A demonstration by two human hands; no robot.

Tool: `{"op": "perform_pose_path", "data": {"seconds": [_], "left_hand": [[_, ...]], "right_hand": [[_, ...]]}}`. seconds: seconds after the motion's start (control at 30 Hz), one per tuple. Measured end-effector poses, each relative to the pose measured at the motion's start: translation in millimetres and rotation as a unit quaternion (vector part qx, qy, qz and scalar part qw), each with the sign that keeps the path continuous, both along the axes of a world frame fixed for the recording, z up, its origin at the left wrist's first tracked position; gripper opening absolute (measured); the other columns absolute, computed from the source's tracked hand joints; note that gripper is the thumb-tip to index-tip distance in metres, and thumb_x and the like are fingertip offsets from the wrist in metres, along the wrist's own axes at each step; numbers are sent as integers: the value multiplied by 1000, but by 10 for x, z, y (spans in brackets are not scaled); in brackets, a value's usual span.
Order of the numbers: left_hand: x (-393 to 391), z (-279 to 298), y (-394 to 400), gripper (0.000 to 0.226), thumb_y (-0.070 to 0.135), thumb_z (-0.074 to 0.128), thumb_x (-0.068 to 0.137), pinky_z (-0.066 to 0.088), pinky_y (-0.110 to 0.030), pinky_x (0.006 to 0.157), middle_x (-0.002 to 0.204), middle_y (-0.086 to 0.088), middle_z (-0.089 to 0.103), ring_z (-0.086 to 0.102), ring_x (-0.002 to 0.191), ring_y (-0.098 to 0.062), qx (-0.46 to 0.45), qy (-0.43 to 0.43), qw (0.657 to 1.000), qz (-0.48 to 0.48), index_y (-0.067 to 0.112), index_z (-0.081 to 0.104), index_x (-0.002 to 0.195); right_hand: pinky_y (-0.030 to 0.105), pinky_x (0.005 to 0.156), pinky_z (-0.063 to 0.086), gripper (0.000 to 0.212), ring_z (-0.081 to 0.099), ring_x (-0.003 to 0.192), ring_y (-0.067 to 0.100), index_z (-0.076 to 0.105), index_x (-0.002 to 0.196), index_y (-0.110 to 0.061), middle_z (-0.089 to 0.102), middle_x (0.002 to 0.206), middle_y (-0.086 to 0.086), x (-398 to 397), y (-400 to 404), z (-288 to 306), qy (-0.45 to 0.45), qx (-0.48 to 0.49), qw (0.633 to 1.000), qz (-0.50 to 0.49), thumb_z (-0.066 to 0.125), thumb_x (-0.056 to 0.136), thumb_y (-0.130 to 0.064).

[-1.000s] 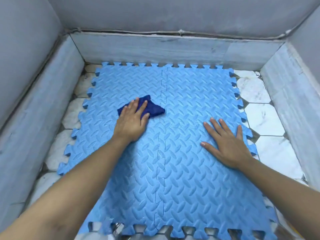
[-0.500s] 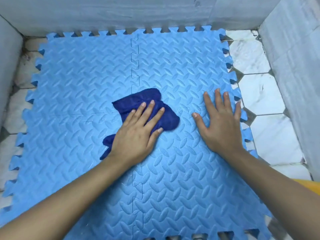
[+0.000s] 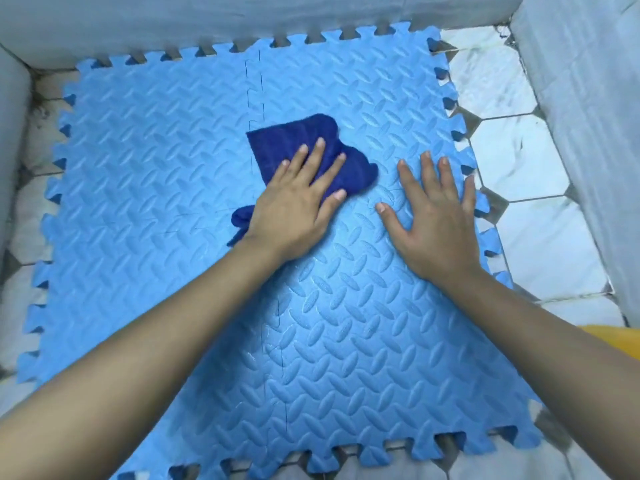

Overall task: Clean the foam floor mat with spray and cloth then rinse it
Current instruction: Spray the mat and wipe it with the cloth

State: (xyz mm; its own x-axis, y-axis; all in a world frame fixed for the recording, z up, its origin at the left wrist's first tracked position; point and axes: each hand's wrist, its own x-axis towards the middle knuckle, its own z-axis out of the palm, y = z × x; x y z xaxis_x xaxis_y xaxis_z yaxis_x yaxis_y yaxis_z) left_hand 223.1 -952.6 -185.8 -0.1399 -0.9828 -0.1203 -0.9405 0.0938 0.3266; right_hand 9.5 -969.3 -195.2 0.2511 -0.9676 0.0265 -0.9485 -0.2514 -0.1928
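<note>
- On a pale tiled floor (image 3: 540, 216) walled in by grey ledges, a blue foam mat (image 3: 156, 188) made of interlocking squares lay flat and filled most of the view.
- Near the mat's middle, the person's left hand (image 3: 294, 216) pressed a dark blue cloth (image 3: 298, 140) flat against the foam, fingers spread wide over it rather than gripping it.
- Just beside the cloth, the right hand (image 3: 436, 233) rested palm down on the bare mat, fingers fanned out and holding nothing, apparently to keep the mat from sliding.
- A wet sheen showed on the foam below the left wrist.
- No spray bottle was in view; a yellow object (image 3: 620, 341) showed at the right edge, too little of it to identify.
- The step looked like wiping, with rinsing yet to come.
- The mat would likely be light, soft and bendy, and slippery when wet; its joints might pull apart if lifted by one corner, so two opposite toothed edges seemed the best places to hold.
- The cloth looked limp and easy to bunch.
</note>
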Motion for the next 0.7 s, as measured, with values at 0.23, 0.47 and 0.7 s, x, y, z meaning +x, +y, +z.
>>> {"op": "perform_pose_path", "data": {"seconds": [0.23,0.47,0.7], "left_hand": [[-60,-15,808,58,51,14,98,2,-36,120,162,3,8,6,149,-16,16,-1,1000,-25,32,14,153],[756,-106,-597,58,47,17,101,1,-45,121,163,-8,6,2,149,-24,-19,-22,980,195,23,15,154],[793,-95,-475,61,53,18,100,2,-44,120,162,-9,7,3,149,-25,-16,-18,982,185,25,15,154]], "right_hand": [[56,119,2,54,10,151,30,28,153,-22,19,163,10,-8,7,33,0,3,1000,7,27,102,-38],[56,120,1,52,8,151,29,28,154,-22,18,163,10,-9,9,51,-6,6,1000,8,26,103,-35],[57,119,4,52,13,150,31,32,152,-20,23,161,11,-15,-3,27,-11,-1,1000,9,29,102,-35]]}}
